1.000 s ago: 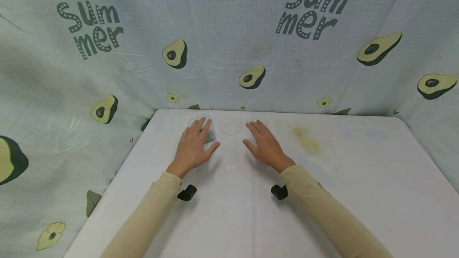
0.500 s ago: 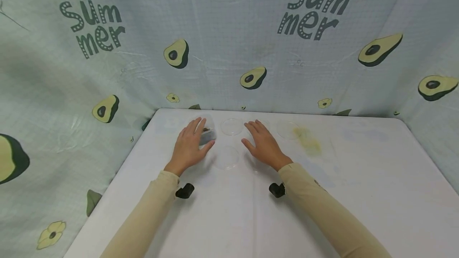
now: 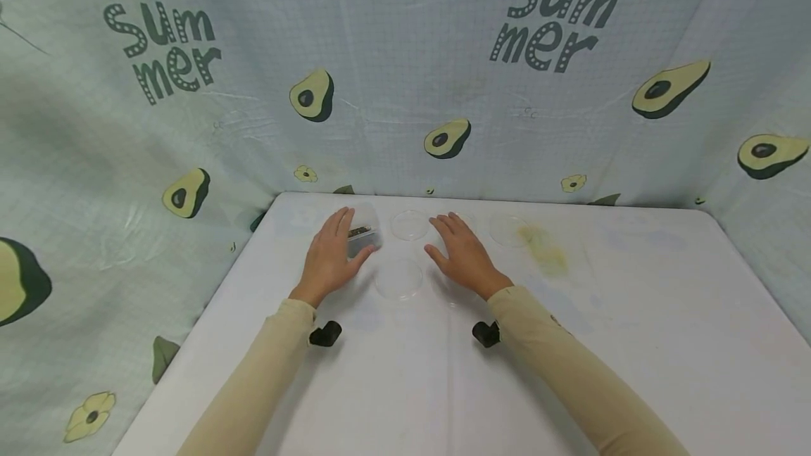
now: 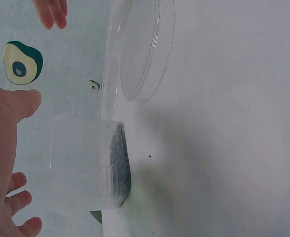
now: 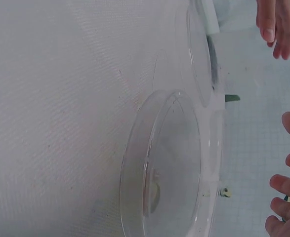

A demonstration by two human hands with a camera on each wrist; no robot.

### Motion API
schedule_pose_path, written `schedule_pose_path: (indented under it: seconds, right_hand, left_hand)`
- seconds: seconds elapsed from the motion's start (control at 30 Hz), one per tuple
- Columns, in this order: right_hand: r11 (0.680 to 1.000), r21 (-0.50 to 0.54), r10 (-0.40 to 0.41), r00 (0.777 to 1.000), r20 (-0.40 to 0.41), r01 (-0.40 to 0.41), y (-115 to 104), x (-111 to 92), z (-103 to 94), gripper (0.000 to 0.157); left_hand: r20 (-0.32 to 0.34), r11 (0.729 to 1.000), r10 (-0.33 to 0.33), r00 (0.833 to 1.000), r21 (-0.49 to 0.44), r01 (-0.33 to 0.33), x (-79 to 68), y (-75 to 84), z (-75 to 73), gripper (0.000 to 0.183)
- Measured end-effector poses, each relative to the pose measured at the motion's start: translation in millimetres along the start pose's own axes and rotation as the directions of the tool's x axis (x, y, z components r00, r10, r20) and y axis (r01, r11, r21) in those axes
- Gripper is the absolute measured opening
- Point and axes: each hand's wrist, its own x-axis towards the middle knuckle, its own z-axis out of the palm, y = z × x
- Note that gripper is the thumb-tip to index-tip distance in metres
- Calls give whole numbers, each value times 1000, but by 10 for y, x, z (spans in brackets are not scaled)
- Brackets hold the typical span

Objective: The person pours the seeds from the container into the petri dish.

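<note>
My left hand (image 3: 331,257) is held with straight fingers and a spread thumb, partly covering a clear plastic container (image 3: 366,241). In the left wrist view the container (image 4: 75,163) has dark grey matter (image 4: 119,165) at its bottom, and my fingers are near its upper part; I see no grip. Some brownish-gold bits (image 3: 359,231) show in it from above. My right hand (image 3: 467,259) hovers with relaxed fingers above clear round dishes, holding nothing. One shallow dish (image 5: 135,168) stands beneath it in the right wrist view. Another clear dish (image 3: 398,279) lies between the hands.
Further clear round dishes stand at the back, one in the middle (image 3: 409,224) and one to the right (image 3: 505,229). A yellow stain (image 3: 542,248) marks the white table (image 3: 405,393). A printed avocado curtain (image 3: 380,55) hangs behind and at both sides.
My left hand has shifted slightly left and toward me, uncovering more of the container and its contents. The right hand has drifted a little left.
</note>
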Motion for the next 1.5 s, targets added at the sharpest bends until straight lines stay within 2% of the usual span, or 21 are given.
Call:
schedule_pose_path:
  seconds: [0.2,0.7,1.07,1.5]
  right_hand:
    - [1000,0,13,1000,3,-13,-18,24,10,59]
    - [999,-14,29,999,19,-29,-4,97,39,60]
    - [1000,-15,-1,1000,14,1,17,177,39,58]
    - [999,-31,12,999,44,-11,19,245,57,59]
  left_hand:
    - [35,998,-55,998,-38,57,40,-49,11,85]
    - [52,987,-119,992,-100,124,127,-181,67,94]
    - [57,978,-142,988,-149,149,166,-218,89,101]
    - [132,937,-218,967,-248,245,246,-292,121,110]
